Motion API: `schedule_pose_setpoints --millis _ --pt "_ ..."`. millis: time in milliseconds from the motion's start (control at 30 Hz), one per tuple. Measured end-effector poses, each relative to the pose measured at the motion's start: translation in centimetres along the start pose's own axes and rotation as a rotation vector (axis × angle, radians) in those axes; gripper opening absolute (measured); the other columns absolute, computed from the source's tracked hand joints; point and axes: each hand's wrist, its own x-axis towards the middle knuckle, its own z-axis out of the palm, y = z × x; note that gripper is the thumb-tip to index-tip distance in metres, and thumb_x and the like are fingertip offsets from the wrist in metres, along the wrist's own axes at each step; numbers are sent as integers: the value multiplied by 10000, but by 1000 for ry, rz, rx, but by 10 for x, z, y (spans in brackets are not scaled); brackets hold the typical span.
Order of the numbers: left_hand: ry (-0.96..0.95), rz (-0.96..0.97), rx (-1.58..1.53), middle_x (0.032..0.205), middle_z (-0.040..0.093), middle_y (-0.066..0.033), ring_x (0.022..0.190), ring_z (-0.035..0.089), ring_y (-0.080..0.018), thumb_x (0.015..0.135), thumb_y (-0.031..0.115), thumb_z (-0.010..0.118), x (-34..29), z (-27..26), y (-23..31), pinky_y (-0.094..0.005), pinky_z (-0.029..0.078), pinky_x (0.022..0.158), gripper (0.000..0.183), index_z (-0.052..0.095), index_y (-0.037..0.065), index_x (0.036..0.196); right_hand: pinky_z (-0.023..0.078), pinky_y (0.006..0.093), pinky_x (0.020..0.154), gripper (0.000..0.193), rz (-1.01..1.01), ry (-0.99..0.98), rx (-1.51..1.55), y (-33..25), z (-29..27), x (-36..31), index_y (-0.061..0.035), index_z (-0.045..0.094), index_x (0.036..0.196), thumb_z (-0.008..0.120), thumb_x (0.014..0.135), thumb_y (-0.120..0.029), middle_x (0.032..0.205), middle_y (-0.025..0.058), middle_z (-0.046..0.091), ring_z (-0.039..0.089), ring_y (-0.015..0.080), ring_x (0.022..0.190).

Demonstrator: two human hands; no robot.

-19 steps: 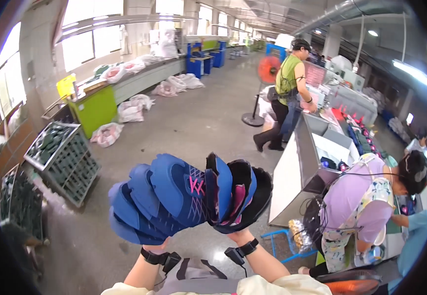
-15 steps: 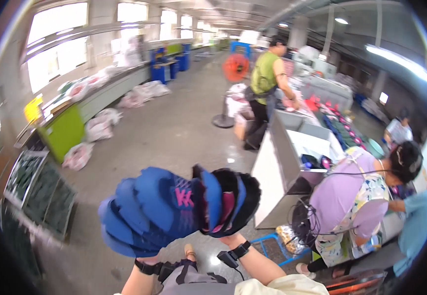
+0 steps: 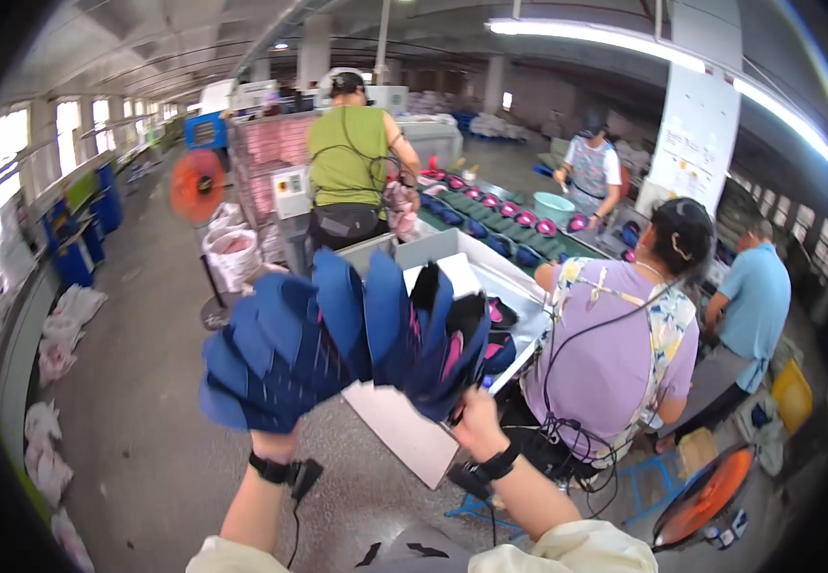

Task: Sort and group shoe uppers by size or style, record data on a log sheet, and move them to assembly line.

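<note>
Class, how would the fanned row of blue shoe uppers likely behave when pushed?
The blue shoe uppers look thin-edged, so would probably flex. Visible gaps suggest the row might splay. Between the left hand and right hand, its arched middle could buckle.

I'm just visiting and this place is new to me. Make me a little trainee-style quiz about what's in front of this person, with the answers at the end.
1. What do the left hand and the right hand hold up between them?
2. True or false: the person wears a dark band on each wrist.
3. What colour is the top of the co-worker closest to the right hand?
a) lime green
b) lilac
c) light blue

Key:
1. A fanned row of blue shoe uppers.
2. True.
3. b) lilac.
</note>
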Motion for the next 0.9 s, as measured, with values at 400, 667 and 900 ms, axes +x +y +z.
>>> schedule_pose_setpoints --millis 400,667,900 --pt "94 -351 -616 1295 428 -61 1191 395 -266 892 360 332 311 -20 -130 -434 294 1010 464 396 95 1267 313 247 503 258 -441 49 -162 -42 14 169 -79 412 690 480 887 -230 563 -7 347 352 111 503" --pt "-75 -532 -154 826 600 -51 779 571 -195 882 230 360 448 -63 -284 -358 457 753 254 552 65 887 326 203 468 235 -375 116 -858 -36 23 238 -36 457 704 429 899 -164 567 -15 442 385 53 502" --pt "-78 -773 154 589 455 4 573 469 -123 782 203 431 503 14 -326 -338 435 510 174 454 123 629 379 303 514 150 -343 308 -1185 -40 39 277 17 494 721 481 814 -100 566 158 460 434 224 494"
